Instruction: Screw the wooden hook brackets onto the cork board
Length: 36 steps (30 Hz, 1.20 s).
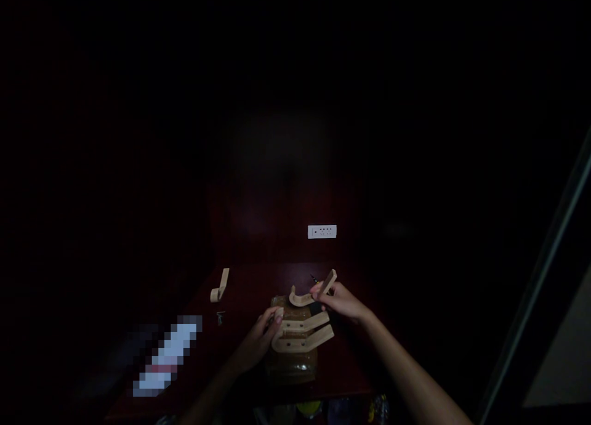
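My right hand [340,300] is closed on a bent light-wood hook [300,300], lifted at the far end of a package wrapped in brown tape [295,371]. A thin dark pointed tip [313,278] shows behind its fingers; I cannot tell what tool it belongs to. Two more wooden hooks lie side by side on the package, a far one [305,324] and a near one [302,344], each with two dark holes. My left hand [264,334] pinches the curled end of the far hook.
Another wooden hook [223,284] lies at the left of the dark red table [249,376], with a few small screws [220,318] nearby. A blurred-out white item [168,354] is at front left. On the back wall sits a white power socket [322,231]. The surroundings are very dark.
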Available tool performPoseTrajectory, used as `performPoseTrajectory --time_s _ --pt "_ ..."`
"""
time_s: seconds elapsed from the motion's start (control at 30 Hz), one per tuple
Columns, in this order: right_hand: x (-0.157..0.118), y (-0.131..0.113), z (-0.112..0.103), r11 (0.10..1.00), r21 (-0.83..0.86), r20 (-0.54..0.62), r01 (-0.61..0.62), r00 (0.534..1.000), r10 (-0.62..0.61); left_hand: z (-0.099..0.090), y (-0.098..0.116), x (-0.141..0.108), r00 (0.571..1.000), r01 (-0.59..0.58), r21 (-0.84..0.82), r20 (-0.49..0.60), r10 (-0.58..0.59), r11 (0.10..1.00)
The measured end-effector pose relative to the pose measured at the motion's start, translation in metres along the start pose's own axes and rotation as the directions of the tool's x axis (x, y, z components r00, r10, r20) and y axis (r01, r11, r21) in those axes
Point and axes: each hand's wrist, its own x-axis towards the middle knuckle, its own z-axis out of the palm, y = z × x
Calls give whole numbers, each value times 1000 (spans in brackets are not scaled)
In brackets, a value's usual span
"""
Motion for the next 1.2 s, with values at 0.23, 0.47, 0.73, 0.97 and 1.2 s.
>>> performPoseTrajectory --time_s 0.23,0.47,0.73,0.97,1.2 --pt "31 16 0 1000 -10 246 -15 969 17 -19 -6 30 999 -45 -84 -34 42 995" --pt "41 33 3 999 3 327 -36 945 33 -33 3 59 984 -71 -101 157 86 992" --pt "43 40 -1 999 27 295 -39 955 30 -31 -2 61 999 -29 -22 27 29 999" --pt "24 43 -11 997 -44 211 -62 975 69 -33 -8 51 995 -73 104 -61 80 992" --pt "20 44 -12 991 -53 262 -121 956 131 -33 -9 44 984 -177 154 19 177 972"
